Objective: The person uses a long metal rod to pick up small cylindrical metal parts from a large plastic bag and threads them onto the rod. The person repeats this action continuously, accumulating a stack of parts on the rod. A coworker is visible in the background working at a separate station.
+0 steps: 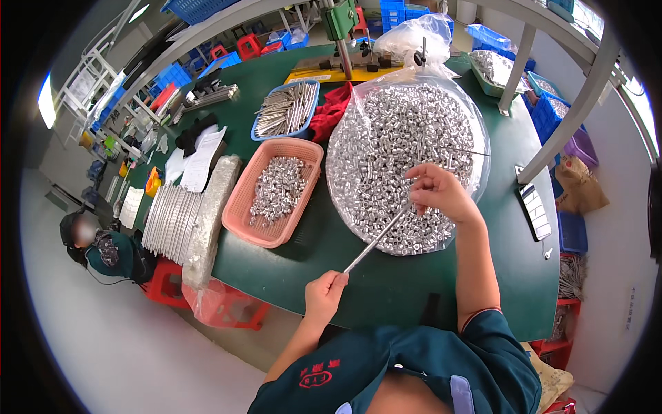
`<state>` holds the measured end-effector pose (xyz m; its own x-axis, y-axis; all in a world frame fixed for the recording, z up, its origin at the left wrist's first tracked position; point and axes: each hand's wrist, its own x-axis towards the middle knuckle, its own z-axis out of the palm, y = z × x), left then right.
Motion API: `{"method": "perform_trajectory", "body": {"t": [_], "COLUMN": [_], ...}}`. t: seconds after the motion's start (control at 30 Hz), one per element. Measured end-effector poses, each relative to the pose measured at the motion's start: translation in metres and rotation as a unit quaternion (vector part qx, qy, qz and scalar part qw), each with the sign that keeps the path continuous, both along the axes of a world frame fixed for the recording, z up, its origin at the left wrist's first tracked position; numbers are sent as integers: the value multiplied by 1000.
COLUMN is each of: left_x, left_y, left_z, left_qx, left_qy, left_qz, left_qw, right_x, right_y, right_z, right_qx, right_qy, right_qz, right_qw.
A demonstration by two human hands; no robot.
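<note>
Head view: I note the slim silvery metal rod slanting up-right, left hand gripping its lower end, right hand nearest its tip, fingers curled, pinch unclear.

This is a factory workshop. On a green worktable stand a bench machine with a green head, a large clear bag of small metal rings and a blue basket of metal rods. Stacked blue crates, red stools and another worker show around it.
</note>
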<state>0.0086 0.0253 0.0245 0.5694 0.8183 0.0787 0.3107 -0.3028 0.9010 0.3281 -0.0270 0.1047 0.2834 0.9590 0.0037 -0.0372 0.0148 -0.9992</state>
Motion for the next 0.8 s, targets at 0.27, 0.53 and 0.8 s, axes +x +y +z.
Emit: {"method": "perform_trajectory", "body": {"t": [0.27,0.53,0.8], "left_x": [8,5,1], "left_y": [6,4,2], "left_z": [-9,-28,-30], "left_qx": [-123,-218,-211], "left_qy": [-63,-97,-95], "left_qz": [56,84,89], "left_qw": [989,968,969], "right_x": [-72,-41,-82], "right_y": [31,18,32], "right_z": [-19,-26,-46], "right_qx": [-77,-63,-72], "right_qy": [18,-480,-573], "right_qz": [91,-38,-53], "right_qw": [993,874,815]}}
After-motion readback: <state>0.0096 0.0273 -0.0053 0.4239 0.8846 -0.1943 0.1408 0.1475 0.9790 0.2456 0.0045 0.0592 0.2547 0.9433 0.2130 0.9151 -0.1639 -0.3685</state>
